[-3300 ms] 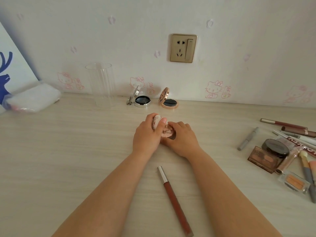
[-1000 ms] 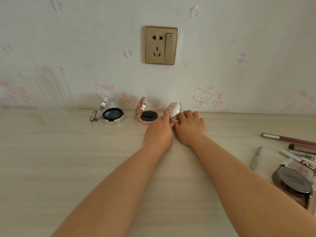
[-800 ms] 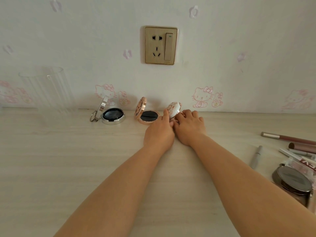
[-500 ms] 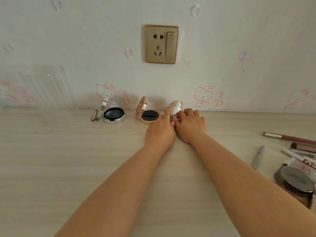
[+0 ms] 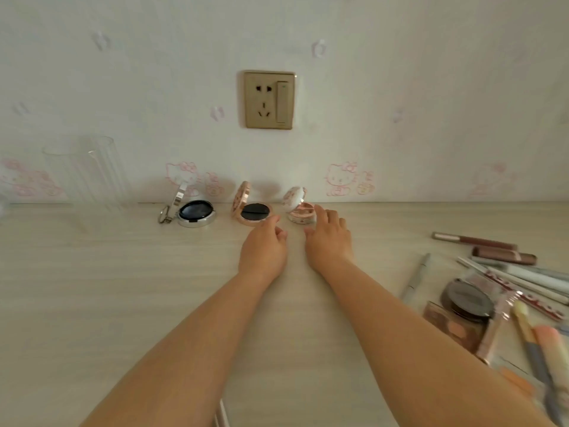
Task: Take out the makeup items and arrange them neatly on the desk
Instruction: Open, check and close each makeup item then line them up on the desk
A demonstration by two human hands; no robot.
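Left hand [image 5: 263, 248] loosely curled, empty; right hand [image 5: 328, 238] relaxed, fingertip touching the small compact [image 5: 300, 209], frame centre: likely light, rigid, hinged lid fragile; grip base

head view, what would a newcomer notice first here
Three open compacts stand in a row at the wall: a silver compact, a rose-gold compact and a small white compact. Both hands sit just in front, the right hand touching the white one, the left hand loose. A jumble of makeup lies at the right.
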